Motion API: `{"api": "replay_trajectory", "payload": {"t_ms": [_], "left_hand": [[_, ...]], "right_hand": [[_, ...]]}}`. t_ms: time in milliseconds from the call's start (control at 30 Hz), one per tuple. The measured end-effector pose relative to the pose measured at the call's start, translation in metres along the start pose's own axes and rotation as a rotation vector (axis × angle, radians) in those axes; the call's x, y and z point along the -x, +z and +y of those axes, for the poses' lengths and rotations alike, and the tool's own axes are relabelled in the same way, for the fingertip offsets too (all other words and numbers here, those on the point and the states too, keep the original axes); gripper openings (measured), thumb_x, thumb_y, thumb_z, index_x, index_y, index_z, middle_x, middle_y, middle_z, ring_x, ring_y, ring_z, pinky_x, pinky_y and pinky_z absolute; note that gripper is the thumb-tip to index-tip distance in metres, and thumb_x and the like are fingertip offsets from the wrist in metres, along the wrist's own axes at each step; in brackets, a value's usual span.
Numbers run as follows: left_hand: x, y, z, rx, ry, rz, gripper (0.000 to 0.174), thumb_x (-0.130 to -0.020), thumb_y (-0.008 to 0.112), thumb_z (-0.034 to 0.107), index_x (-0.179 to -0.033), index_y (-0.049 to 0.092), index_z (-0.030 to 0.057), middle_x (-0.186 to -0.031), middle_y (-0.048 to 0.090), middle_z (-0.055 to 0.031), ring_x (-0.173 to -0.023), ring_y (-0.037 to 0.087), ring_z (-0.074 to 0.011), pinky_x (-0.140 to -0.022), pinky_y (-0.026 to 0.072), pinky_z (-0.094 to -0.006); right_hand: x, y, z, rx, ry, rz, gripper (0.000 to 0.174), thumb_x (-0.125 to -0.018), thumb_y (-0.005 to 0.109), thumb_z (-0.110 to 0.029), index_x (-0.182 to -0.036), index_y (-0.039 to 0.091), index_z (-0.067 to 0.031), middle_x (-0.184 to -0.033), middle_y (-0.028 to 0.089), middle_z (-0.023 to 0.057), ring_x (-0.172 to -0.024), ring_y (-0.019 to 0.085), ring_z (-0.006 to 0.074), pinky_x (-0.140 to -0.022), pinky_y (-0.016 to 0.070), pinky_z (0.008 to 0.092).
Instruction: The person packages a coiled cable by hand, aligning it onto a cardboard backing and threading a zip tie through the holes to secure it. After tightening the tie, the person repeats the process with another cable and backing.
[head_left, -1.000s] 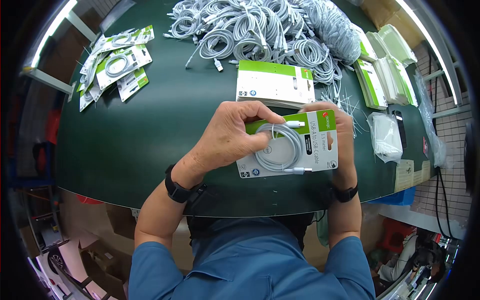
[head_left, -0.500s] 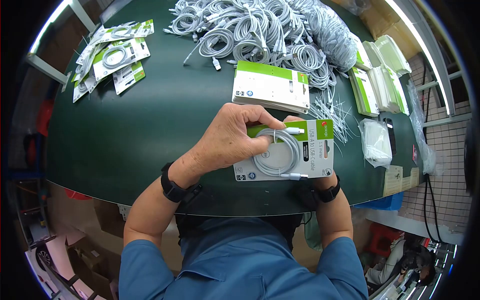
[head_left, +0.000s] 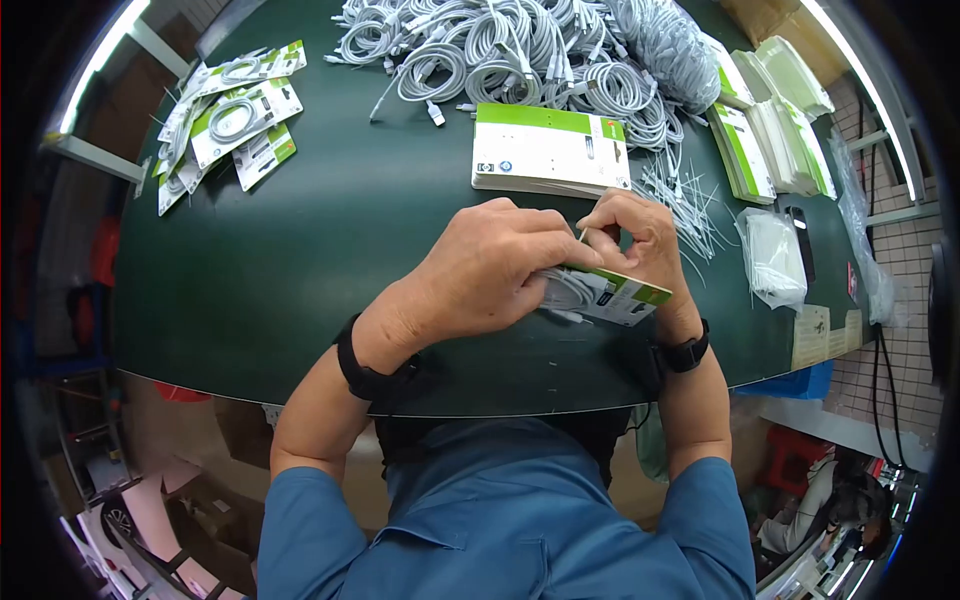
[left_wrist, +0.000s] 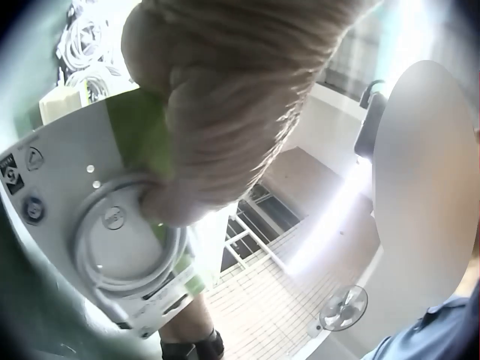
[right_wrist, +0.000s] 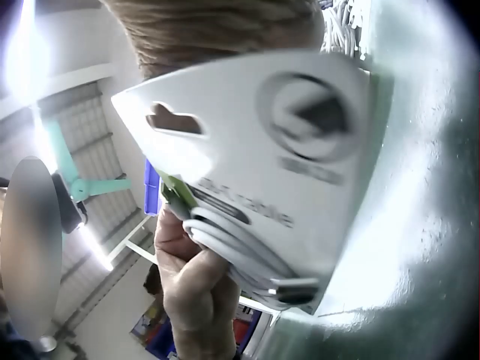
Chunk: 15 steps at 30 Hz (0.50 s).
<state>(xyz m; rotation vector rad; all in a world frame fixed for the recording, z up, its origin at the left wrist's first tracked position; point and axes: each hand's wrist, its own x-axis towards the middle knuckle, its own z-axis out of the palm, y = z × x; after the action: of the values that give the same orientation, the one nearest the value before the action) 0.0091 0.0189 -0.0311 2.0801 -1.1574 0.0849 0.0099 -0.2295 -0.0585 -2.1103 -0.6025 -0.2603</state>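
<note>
The left hand pinches a printed card bearing a coiled white cable above the tabletop; the right hand curls its fingers behind the card, any grip there indiscernible.

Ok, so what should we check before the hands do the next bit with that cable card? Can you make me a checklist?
1. Left hand has hold of the card: ok, its thumb is on the front.
2. Cable coiled against the card's front: ok.
3. Cable fastened at the back: cannot tell, no view shows it.
4. Right hand free: not ok, it's busy at the card's green edge.
5. Card laid flat on the table: not ok, it's held up at a tilt.
6. More cards ready: ok, a stack sits just beyond the hands.
</note>
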Motion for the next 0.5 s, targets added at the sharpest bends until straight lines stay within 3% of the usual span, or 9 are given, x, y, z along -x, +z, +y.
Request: {"api": "replay_trajectory", "payload": {"t_ms": [100,200,367,500], "left_hand": [[0.003,0.006,-0.001,-0.089,0.063,0.010,0.038,-0.075,0.079,0.000,-0.111,0.080,0.0127,-0.105,0.076,-0.0039,-0.093,0.071,-0.0296,-0.084,0.0565,-0.0419],[0.001,0.006,0.005,-0.119,0.095,0.019,0.034,-0.078,0.081,0.002,-0.110,0.079,0.0121,-0.105,0.075,-0.0049,-0.092,0.071,-0.0295,-0.085,0.0571,-0.0425],[-0.002,0.010,0.016,-0.052,0.046,0.001,0.023,-0.081,0.082,0.004,-0.103,0.076,0.0076,-0.095,0.067,-0.0071,-0.089,0.070,-0.0296,-0.075,0.0575,-0.0415],[-0.004,0.017,0.013,-0.114,0.101,0.029,0.020,-0.082,0.081,0.002,-0.097,0.068,0.0043,-0.090,0.059,-0.0086,-0.083,0.067,-0.0305,-0.068,0.0561,-0.0431]], "right_hand": [[0.001,0.004,0.006,-0.042,0.016,-0.028,0.008,-0.080,0.066,0.001,-0.085,0.072,-0.0001,-0.071,0.063,0.0069,-0.060,0.061,0.0132,-0.058,0.0492,0.0297],[0.001,0.008,0.006,-0.051,0.036,-0.031,0.008,-0.080,0.066,0.001,-0.086,0.072,-0.0004,-0.071,0.063,0.0075,-0.060,0.061,0.0153,-0.059,0.0495,0.0306],[0.001,0.010,0.003,-0.025,0.036,-0.040,0.003,-0.080,0.067,0.000,-0.082,0.067,-0.0011,-0.072,0.064,0.0107,-0.063,0.064,0.0213,-0.059,0.0499,0.0349],[0.004,0.015,0.015,0.011,0.010,-0.081,0.005,-0.079,0.068,-0.002,-0.084,0.069,-0.0026,-0.072,0.064,0.0100,-0.061,0.063,0.0203,-0.059,0.0496,0.0344]]}}
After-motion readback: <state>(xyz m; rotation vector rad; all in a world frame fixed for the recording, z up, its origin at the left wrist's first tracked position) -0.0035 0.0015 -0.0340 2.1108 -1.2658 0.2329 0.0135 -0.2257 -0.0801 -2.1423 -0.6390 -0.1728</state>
